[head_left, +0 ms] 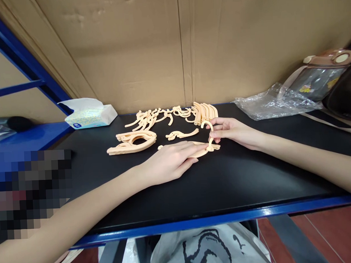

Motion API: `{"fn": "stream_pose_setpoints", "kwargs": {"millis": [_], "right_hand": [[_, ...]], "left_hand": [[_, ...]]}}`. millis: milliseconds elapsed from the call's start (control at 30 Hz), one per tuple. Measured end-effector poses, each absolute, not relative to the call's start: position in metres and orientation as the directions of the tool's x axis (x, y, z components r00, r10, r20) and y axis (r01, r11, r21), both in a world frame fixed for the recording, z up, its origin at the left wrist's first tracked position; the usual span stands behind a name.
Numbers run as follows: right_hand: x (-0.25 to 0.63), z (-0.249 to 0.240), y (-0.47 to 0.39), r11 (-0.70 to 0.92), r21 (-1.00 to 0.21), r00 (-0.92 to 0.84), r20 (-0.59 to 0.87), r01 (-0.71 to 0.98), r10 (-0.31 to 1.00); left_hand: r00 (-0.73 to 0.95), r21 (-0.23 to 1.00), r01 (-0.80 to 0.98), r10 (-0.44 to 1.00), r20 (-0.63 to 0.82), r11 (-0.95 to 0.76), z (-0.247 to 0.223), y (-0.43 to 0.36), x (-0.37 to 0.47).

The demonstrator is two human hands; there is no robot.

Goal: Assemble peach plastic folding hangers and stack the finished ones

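Folded hangers (129,148) lie leftward on the counter (238,179). The left hand (173,160) stretches nearly flat over another hanger (199,154), any grip hidden. The right hand (229,132) pinches an upright hook (211,127) there; twisting hard could snap it or shift the hanger.

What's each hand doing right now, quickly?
Left hand: laid over a pale flat piece, fingers extended; whether it grips cannot be told.
Right hand: closed, thumb and fingers pinching a curved pale piece.
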State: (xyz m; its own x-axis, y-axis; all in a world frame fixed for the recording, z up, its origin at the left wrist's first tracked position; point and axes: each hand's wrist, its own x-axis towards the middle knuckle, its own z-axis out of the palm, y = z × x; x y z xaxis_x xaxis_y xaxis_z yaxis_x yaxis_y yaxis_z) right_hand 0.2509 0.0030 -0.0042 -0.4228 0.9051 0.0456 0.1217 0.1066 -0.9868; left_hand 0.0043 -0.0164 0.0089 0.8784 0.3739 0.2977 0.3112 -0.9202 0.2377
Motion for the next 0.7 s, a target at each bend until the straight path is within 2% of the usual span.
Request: {"fn": "stream_pose_setpoints", "kwargs": {"millis": [300, 700], "right_hand": [[0.2501, -0.0025, 0.0020, 0.105, -0.982, -0.434, 0.027, 0.156, 0.901], [0.2501, -0.0026, 0.0017, 0.114, -0.977, -0.457, 0.021, 0.177, 0.889]], "left_hand": [[0.872, 0.291, 0.330, 0.408, 0.271, -0.898, 0.0118, -0.0171, 0.0049], [0.874, 0.278, 0.316, 0.392, 0.286, -0.907, 0.0089, -0.0159, 0.0041]]}}
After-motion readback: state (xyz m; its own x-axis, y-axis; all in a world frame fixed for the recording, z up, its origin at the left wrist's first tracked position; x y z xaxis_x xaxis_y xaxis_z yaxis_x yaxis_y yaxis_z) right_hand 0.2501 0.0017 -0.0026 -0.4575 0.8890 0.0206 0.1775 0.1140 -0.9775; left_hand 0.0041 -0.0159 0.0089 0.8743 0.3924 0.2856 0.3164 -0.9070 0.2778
